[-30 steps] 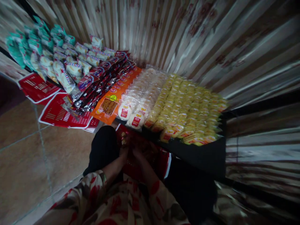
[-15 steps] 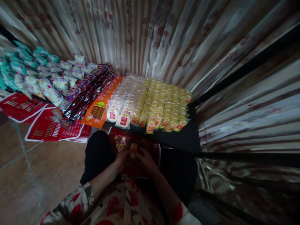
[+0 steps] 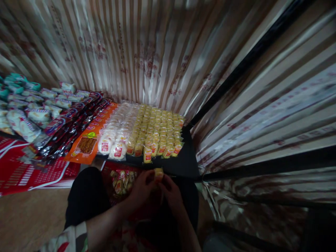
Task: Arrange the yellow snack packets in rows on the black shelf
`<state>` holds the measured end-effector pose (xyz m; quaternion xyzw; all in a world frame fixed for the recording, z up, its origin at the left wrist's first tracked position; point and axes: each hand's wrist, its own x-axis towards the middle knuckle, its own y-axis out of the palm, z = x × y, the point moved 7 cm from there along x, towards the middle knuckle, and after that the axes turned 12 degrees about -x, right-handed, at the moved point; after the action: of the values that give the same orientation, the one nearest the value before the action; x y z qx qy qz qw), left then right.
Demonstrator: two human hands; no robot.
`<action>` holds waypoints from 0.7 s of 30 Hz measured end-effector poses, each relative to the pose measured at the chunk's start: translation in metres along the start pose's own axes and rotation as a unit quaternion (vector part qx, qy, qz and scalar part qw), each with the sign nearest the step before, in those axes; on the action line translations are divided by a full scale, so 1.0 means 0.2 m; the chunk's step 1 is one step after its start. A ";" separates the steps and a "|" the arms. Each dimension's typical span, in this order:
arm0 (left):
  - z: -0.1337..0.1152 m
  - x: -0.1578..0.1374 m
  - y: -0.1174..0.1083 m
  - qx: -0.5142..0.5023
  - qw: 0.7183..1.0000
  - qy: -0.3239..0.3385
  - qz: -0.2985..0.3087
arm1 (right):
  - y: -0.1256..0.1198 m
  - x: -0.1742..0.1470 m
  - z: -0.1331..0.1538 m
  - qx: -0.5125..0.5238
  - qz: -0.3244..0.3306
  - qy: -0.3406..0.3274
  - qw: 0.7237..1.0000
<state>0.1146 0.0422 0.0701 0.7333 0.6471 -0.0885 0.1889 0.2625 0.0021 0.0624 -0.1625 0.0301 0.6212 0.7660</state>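
Observation:
A small yellow wrapped snack (image 3: 158, 172) is pinched between the fingertips of both my hands, just in front of the black shelf's edge. My left hand (image 3: 143, 186) grips its left side and my right hand (image 3: 172, 193) its right side. Below my left hand, a red basket (image 3: 106, 171) between my knees holds several wrapped snacks (image 3: 124, 182). Rows of yellow packets (image 3: 157, 133) lie on the black shelf (image 3: 187, 154) just beyond my hands. Dim light blurs the print on the held packet.
Left of the yellow rows lie round white crackers (image 3: 118, 149), an orange bag of stick snacks (image 3: 88, 145), dark red packs (image 3: 70, 122) and white packets (image 3: 39, 115). Red baskets (image 3: 49, 175) stand at the lower left. A striped curtain (image 3: 147, 52) and black frame bars (image 3: 236, 77) close off the back and right.
My hands have lifted the yellow snack nearer the shelf edge, uncovering more of the basket's snacks. The view has turned right, so the shelf and its packets sit further left and lower.

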 end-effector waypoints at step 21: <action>-0.71 0.47 1.08 0.239 0.933 0.219 0.154 | -0.84 0.85 0.37 0.042 -0.335 -0.164 0.927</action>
<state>0.3249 0.1648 0.2001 0.8484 0.5116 -0.0476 -0.1274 0.4516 0.1550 0.1266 -0.0262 -0.1262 0.3445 0.9299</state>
